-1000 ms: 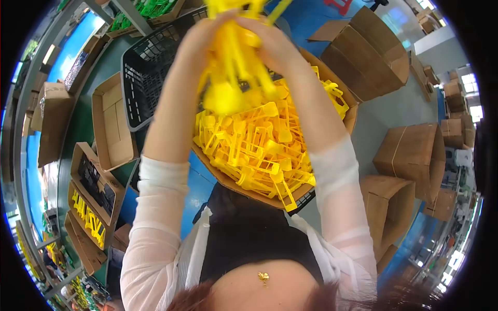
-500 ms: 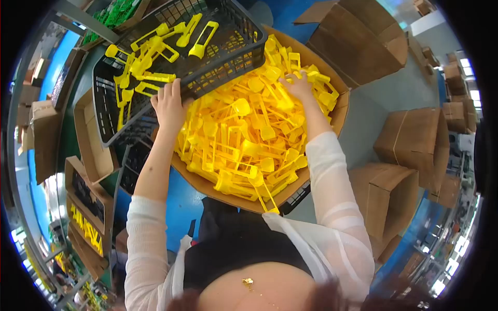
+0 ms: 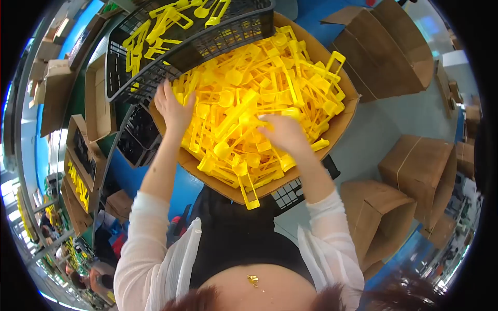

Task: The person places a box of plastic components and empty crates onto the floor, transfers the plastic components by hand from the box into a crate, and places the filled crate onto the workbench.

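Note:
Many bright yellow plastic parts (image 3: 277, 83), each a long open frame with a rounded, spoon-like end, fill a large cardboard box (image 3: 348, 111) in front of me. My left hand (image 3: 175, 108) is at the box's left side, fingers spread beside the black plastic crate (image 3: 223, 44), touching the edge of the pile. Over the middle of the pile is my right hand (image 3: 285, 133), smeared by motion, fingers pointing left against a yellow clump. Whether it grips any part cannot be made out. More yellow parts (image 3: 168, 23) lie inside the crate, which rests across the box's far left edge.
Open cardboard boxes (image 3: 381, 57) stand on the floor at the right, with others (image 3: 415, 160) nearer. A shallow carton (image 3: 98, 98) and black trays (image 3: 137, 129) are on the left. Part of another black crate (image 3: 290, 194) shows under the box.
My left hand has come off the crate's rim and down to the pile's left edge. My right hand has swept from the far right to the pile's middle. The view has shifted.

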`<state>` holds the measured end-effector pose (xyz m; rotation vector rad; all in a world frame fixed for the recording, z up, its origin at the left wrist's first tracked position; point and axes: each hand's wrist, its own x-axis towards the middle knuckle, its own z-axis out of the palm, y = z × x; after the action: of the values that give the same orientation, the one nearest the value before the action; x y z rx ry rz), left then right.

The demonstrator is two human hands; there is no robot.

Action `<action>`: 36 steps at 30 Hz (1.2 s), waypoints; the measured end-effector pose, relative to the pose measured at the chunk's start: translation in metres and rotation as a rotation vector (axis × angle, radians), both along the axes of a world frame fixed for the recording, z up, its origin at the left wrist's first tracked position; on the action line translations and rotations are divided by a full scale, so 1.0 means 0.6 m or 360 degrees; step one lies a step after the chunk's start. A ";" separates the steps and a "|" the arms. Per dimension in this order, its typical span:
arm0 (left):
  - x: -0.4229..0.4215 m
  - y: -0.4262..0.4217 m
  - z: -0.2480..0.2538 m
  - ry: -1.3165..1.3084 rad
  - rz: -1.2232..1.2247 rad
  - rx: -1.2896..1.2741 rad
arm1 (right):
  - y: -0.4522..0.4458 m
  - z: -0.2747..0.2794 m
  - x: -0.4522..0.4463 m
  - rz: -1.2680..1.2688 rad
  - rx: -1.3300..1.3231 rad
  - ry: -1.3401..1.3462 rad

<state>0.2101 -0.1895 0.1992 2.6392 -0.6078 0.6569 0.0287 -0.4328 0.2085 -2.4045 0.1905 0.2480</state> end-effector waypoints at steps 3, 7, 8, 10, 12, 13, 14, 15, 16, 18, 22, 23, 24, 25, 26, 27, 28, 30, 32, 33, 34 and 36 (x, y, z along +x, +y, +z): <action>-0.022 0.072 -0.100 0.0998 0.0580 0.0150 | -0.134 0.019 0.032 -0.0734 -0.0294 -0.0112; 0.017 0.083 -0.183 0.1703 0.0781 -0.0094 | -0.350 -0.144 0.071 -0.0974 -0.0108 0.0188; 0.020 0.077 -0.195 0.1804 0.0771 -0.0211 | -0.378 -0.211 0.066 -0.0990 0.0526 0.0082; 0.020 0.049 -0.170 0.1936 0.0528 -0.0045 | -0.371 -0.272 0.072 -0.1049 0.0711 0.0118; 0.001 0.004 -0.140 0.1920 0.0277 0.0193 | -0.309 -0.218 0.079 -0.0930 0.0763 0.0288; -0.010 -0.015 -0.115 0.1954 0.0248 0.0158 | -0.291 -0.193 0.082 -0.0833 0.0795 0.0384; -0.018 -0.034 -0.086 0.1984 0.0213 0.0121 | -0.278 -0.173 0.086 -0.0739 0.0824 0.0473; -0.026 -0.053 -0.070 0.2012 0.0176 0.0084 | -0.264 -0.150 0.088 -0.0647 0.0852 0.0560; -0.034 -0.071 -0.068 0.2053 0.0037 0.0112 | -0.238 -0.119 0.091 -0.0582 0.0851 0.0526; -0.054 -0.104 -0.069 0.2130 -0.0239 0.0165 | -0.195 -0.069 0.091 -0.0451 0.0849 0.0464; -0.081 -0.141 -0.084 0.2010 -0.0061 0.0304 | -0.231 -0.090 0.098 -0.0670 0.0879 0.0912; -0.077 -0.149 -0.082 0.2061 -0.0004 0.0268 | -0.233 -0.097 0.104 -0.0620 0.0848 0.0790; -0.071 -0.155 -0.077 0.2117 0.0057 0.0237 | -0.229 -0.112 0.106 -0.0570 0.0820 0.0674; -0.069 -0.158 -0.073 0.2167 0.0120 0.0199 | -0.226 -0.124 0.105 -0.0514 0.0788 0.0554; -0.072 -0.155 -0.077 0.2114 0.0159 0.0123 | -0.227 -0.137 0.099 -0.0590 0.0709 0.0673; -0.076 -0.148 -0.089 0.2058 0.0194 0.0046 | -0.231 -0.150 0.092 -0.0667 0.0626 0.0789; -0.073 -0.141 -0.102 0.1994 0.0220 -0.0027 | -0.225 -0.133 0.093 -0.0752 0.0545 0.0895; -0.064 -0.096 -0.137 0.2137 0.0208 -0.0577 | -0.210 -0.096 0.078 -0.0672 0.0755 0.1072; -0.056 -0.081 -0.125 0.2390 0.0137 -0.0810 | -0.186 -0.087 0.070 -0.0510 0.0956 0.1236; -0.048 -0.085 -0.084 0.2576 0.0066 -0.0777 | -0.177 -0.093 0.069 -0.0576 0.0901 0.1164; -0.045 -0.089 -0.063 0.2761 -0.0004 -0.0751 | -0.169 -0.101 0.069 -0.0636 0.0839 0.1093; -0.043 -0.111 -0.098 0.2743 0.0324 -0.0713 | -0.143 -0.121 0.069 -0.0737 0.0721 0.0956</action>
<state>0.1842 -0.2563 0.1405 1.8465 0.3149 -1.2395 0.0698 -0.5184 0.1358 -1.7218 0.8518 0.7045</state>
